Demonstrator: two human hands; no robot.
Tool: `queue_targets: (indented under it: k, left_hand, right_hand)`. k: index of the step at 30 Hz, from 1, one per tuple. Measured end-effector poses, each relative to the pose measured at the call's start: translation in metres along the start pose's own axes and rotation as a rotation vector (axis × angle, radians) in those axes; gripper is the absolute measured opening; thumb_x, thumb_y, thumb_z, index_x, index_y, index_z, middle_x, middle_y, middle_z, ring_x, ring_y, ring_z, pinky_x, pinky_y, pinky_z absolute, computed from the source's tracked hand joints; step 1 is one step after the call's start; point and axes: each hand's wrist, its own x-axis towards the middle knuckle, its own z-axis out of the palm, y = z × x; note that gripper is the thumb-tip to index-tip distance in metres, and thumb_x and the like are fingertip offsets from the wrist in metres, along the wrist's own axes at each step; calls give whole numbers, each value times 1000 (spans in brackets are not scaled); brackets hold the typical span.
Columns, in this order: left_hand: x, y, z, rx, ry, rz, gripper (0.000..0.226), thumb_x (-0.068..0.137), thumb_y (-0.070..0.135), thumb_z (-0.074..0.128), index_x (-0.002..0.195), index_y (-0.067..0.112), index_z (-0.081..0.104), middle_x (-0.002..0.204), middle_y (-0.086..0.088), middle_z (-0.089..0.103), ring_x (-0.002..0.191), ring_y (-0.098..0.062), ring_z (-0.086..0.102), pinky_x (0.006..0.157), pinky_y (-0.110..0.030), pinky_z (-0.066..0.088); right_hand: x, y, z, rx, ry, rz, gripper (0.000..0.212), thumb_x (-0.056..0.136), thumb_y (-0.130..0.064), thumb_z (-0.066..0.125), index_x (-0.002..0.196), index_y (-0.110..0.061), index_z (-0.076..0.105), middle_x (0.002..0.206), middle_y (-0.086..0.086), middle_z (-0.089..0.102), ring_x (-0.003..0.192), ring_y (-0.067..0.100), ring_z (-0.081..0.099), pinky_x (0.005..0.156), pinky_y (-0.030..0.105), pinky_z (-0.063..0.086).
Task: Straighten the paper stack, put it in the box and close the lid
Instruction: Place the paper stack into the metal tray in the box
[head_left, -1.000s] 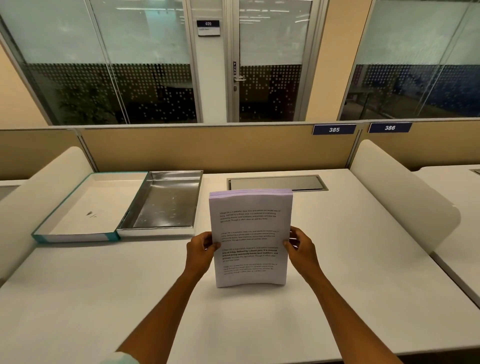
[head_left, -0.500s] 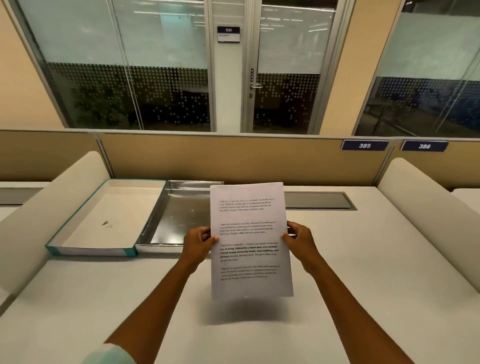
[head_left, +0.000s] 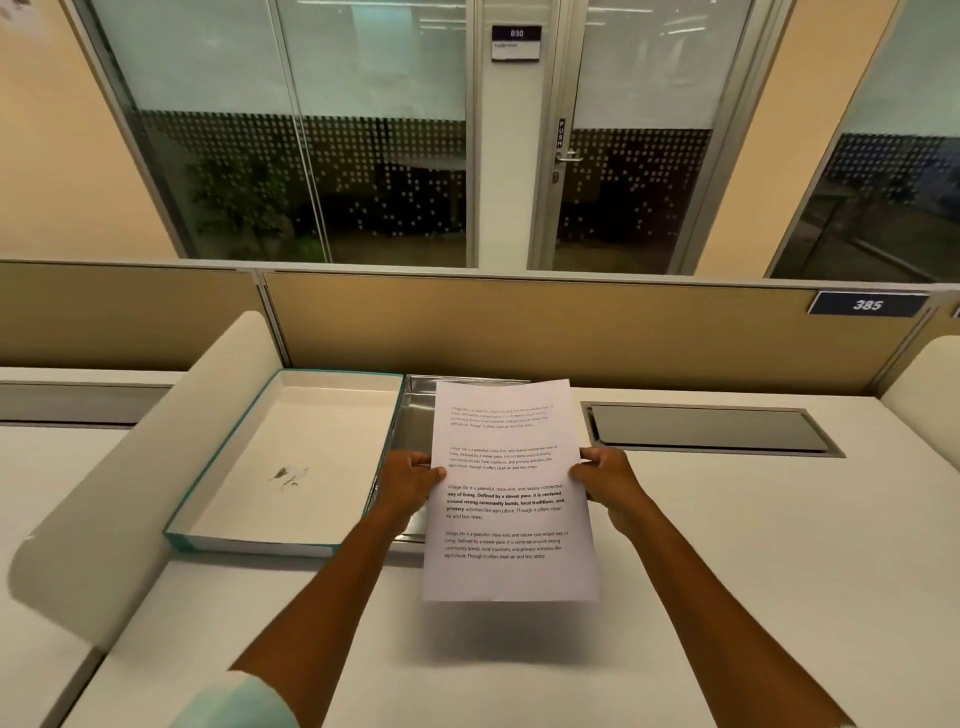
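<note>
Above the desk (head_left: 727, 545), both hands grip the paper stack (head_left: 509, 493), which hides the open box (head_left: 415, 421).

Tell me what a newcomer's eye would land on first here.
First the paper stack, printed side up, held off the desk at the centre, with the left hand and right hand gripping its two side edges. Next the open box behind and left of it: a teal-edged white half beside a shiny metal half, partly hidden by the paper.

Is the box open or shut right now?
Open. The lid lies flat beside the silver tray, insides up; both look empty.
</note>
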Motion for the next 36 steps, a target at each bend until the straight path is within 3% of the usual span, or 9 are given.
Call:
queue_targets:
  k: [6, 12, 15, 23, 29, 36]
  left_hand:
    - [32, -1, -18, 70, 38, -24, 20, 87, 11, 66, 100, -4, 68, 113, -19, 71, 96, -38, 70, 89, -52, 57]
    - [72, -6, -27, 139, 55, -51, 24, 86, 14, 68, 99, -6, 68, 112, -20, 71, 95, -38, 70, 89, -49, 57]
    - [90, -11, -26, 171, 51, -59, 23, 86, 14, 69, 95, -7, 68, 109, -20, 72, 94, -37, 70, 88, -48, 57]
    - [128, -25, -14, 255, 83, -89, 18, 85, 12, 68, 91, -5, 70, 106, -19, 73, 92, -35, 69, 73, -33, 51]
    - [150, -39, -13, 272, 111, -132, 19, 86, 9, 66, 96, -6, 67, 111, -22, 70, 95, -39, 68, 83, -43, 58]
    - [164, -42, -5, 400, 118, -109, 27, 87, 9, 62, 111, -3, 59, 118, -23, 66, 103, -42, 65, 88, -46, 57]
  right_hand:
    - [26, -16, 32, -23, 5, 57, 31, 91, -5, 53, 120, -4, 62, 120, 14, 66, 103, 34, 65, 90, 48, 55]
    - [58, -25, 57, -46, 34, 104, 17, 89, -2, 53, 99, -1, 66, 112, 18, 68, 100, 36, 66, 88, 48, 57]
    - [73, -25, 64, -71, 58, 137, 18, 88, -2, 53, 99, 3, 66, 109, 19, 68, 99, 37, 66, 88, 48, 56]
    - [106, -21, 85, -184, 87, 156, 13, 91, -13, 58, 99, -3, 63, 105, 13, 67, 85, 28, 65, 71, 32, 55]
    - [125, -17, 104, -262, 112, 132, 13, 90, -17, 61, 97, -6, 62, 101, 10, 68, 78, 26, 65, 70, 33, 56]
    - [135, -13, 124, -368, 156, 102, 20, 91, -16, 61, 107, -3, 62, 109, 15, 69, 90, 31, 69, 75, 34, 56]
